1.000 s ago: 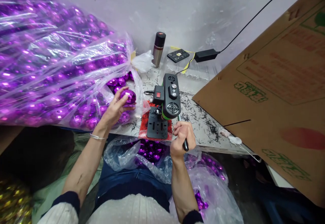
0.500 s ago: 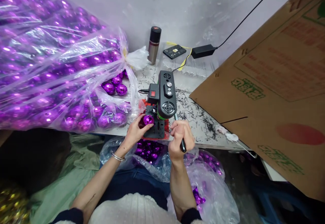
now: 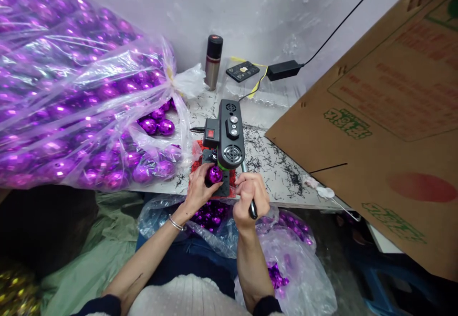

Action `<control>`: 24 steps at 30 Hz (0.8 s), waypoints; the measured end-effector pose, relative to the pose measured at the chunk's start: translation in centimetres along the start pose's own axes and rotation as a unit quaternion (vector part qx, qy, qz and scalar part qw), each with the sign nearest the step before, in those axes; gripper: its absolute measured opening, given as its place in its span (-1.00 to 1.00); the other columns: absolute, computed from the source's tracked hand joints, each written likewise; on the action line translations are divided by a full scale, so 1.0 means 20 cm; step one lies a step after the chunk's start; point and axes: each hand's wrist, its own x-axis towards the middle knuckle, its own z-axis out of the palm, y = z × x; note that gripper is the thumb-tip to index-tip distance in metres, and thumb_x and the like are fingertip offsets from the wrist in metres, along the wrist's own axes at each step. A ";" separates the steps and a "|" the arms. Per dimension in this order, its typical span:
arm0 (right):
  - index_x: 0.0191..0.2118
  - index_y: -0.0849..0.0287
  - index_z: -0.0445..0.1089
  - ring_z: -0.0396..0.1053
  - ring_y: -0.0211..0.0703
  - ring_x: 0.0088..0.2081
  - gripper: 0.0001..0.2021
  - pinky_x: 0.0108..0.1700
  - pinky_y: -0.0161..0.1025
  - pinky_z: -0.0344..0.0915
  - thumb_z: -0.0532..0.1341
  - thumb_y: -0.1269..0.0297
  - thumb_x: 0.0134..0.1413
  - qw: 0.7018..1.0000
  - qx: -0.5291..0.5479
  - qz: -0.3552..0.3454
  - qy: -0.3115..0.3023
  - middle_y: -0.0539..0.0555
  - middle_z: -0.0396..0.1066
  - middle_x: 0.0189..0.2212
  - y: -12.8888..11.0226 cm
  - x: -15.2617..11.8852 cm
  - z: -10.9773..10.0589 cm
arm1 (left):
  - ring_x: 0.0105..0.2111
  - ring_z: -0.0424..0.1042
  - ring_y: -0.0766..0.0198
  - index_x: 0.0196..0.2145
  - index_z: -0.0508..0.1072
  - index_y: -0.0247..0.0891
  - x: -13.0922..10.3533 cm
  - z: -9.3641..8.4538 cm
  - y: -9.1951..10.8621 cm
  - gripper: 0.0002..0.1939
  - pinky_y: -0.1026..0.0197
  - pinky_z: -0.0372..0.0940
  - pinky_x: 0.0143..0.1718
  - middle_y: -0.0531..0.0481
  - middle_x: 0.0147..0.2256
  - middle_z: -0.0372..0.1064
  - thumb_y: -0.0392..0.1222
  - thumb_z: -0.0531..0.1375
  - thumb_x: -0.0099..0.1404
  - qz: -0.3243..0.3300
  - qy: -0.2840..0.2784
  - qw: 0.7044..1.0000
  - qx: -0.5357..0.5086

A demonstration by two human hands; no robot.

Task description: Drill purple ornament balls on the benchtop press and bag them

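A shiny purple faceted ball [image 3: 215, 174] sits between the thumb and fingers of my left hand [image 3: 199, 185], over the dark base plate of a small black bench machine [image 3: 231, 132]. This machine has two round vents, silver buttons and a red switch on its side box. My right hand [image 3: 251, 199] is wrapped round the black-ended metal lever [image 3: 253, 209] at the machine's right side. Red material [image 3: 196, 163] shows around the base plate. The underside of the machine's head is hidden from above.
A large clear bag of purple balls [image 3: 71, 101] fills the left of the table. Behind stand a flask [image 3: 213, 63], a phone [image 3: 243, 71] and a black power adapter [image 3: 285, 69]. A cardboard box [image 3: 375, 130] leans in at right. Another bag of purple balls [image 3: 211, 215] is below the edge.
My left hand has moved slightly right with the purple ball, bringing it nearer the machine's head. My right hand stays on the lever. The whole view has shifted a little.
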 end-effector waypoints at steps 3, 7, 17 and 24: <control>-0.37 0.06 0.28 0.42 -0.26 -0.40 -0.66 -0.34 -0.24 0.31 0.06 0.45 0.52 1.000 0.003 -0.003 0.004 -0.07 0.37 -0.45 0.00 0.00 0.00 | 0.26 0.53 -0.16 0.29 0.47 -0.10 0.00 0.01 -0.01 -0.38 -0.15 0.37 0.29 -0.20 0.20 0.57 -0.11 0.50 0.34 0.009 -0.023 1.000 0.013; -0.36 0.07 0.29 0.42 -0.26 -0.39 -0.67 -0.34 -0.24 0.30 0.05 0.44 0.53 1.000 -0.001 0.003 0.001 -0.06 0.39 -0.44 0.01 -0.02 0.00 | 0.23 0.56 -0.16 0.30 0.47 -0.16 0.01 0.04 -0.04 -0.33 -0.15 0.37 0.29 -0.23 0.19 0.60 -0.08 0.53 0.31 0.024 -0.016 1.000 0.011; -0.37 0.05 0.29 0.38 -0.24 -0.44 -0.64 -0.35 -0.18 0.36 -0.01 0.37 0.55 0.998 0.004 -0.026 0.053 -0.04 0.40 -0.41 0.14 -0.19 0.08 | 0.12 0.63 -0.15 0.25 0.52 -0.22 0.01 0.04 -0.05 -0.37 -0.12 0.42 0.22 -0.23 0.09 0.66 0.02 0.53 0.33 0.037 -0.017 0.999 0.036; -0.39 0.04 0.28 0.33 -0.22 -0.48 -0.63 -0.29 -0.11 0.41 -0.02 0.34 0.55 0.995 -0.012 -0.035 0.091 -0.05 0.37 -0.45 0.17 -0.22 0.11 | 0.13 0.63 -0.16 0.25 0.53 -0.23 0.02 0.03 -0.02 -0.36 -0.13 0.43 0.22 -0.24 0.10 0.66 0.07 0.53 0.34 0.032 -0.022 0.999 0.032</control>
